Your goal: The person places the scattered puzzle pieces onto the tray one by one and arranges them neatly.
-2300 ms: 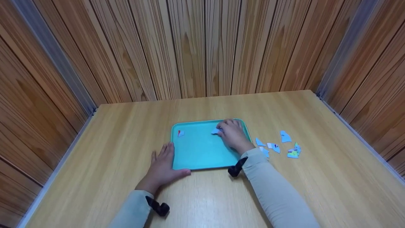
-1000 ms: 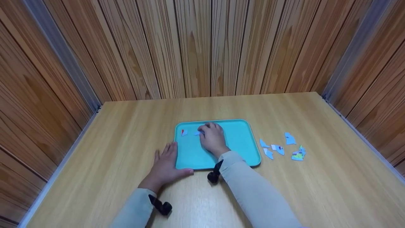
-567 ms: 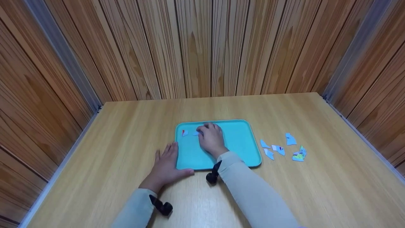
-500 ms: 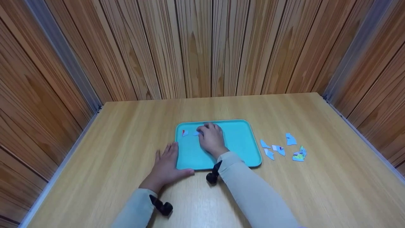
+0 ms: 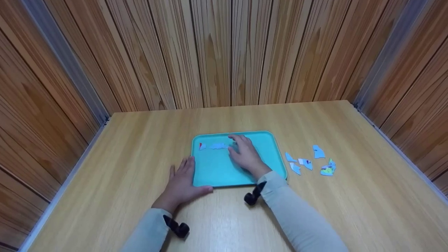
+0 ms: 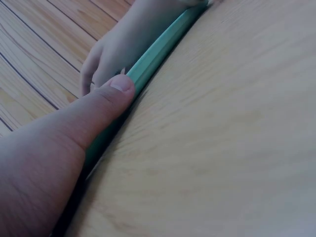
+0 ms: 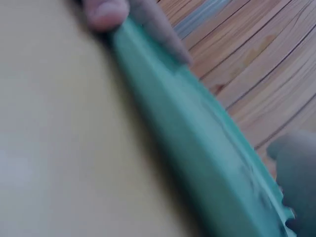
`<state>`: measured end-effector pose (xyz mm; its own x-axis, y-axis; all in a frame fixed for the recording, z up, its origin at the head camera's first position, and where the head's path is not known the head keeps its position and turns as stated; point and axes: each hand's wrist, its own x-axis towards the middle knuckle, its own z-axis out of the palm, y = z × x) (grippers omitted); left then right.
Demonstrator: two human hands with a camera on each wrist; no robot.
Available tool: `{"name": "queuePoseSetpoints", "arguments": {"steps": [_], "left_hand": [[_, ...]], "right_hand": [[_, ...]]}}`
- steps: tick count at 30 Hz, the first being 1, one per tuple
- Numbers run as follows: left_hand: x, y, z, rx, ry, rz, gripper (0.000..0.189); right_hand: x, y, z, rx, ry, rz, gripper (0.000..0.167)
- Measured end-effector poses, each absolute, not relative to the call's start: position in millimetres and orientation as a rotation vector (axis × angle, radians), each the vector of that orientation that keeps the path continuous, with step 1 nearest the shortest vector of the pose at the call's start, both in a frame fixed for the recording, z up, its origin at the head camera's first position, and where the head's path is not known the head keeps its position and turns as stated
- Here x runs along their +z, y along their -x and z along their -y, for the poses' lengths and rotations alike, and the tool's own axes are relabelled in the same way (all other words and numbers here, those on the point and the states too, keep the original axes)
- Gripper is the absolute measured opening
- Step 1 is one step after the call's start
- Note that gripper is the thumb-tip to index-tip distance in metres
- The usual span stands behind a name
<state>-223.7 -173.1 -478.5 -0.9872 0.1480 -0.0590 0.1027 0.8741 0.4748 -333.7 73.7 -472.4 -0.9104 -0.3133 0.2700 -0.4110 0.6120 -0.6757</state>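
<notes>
A turquoise tray point(image 5: 224, 175) lies on the table. My left hand point(image 5: 182, 183) rests at its front left corner with straight fingers along the left side; in the left wrist view the thumb point(image 6: 111, 101) touches the front rim. Near the tray's back left lies a small flat blue piece with a red edge point(image 5: 202, 146). To its right is a longer flat, jagged blue piece point(image 5: 218, 146). My right hand point(image 5: 246, 155) hovers just right of that longer piece, thumb and fingers spread apart, nothing visibly held. Both wrist views hide the pieces.
Right of the tray, several irregular flat blue pieces lie on the table: a plain one point(image 5: 318, 152), one with green print point(image 5: 328, 168), one with white and dark marks point(image 5: 305, 163), and others by the rim. Wood-panelled walls point(image 5: 224, 52) enclose the table's back and sides.
My right hand carried the longer blue piece leftward across the tray, set it near the red-edged piece, then let go and drew back right. My left hand stayed at the tray corner.
</notes>
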Motion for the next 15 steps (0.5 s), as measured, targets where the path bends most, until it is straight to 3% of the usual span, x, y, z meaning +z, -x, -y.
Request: {"name": "queuePoseSetpoints", "arguments": {"steps": [15], "left_hand": [[-483.4, 224.2, 176.3, 0.765, -0.264, -2.963, 0.136]], "right_hand": [[-456.1, 304.8, -193.9, 1.038, -0.542, 2.632, 0.043]]}}
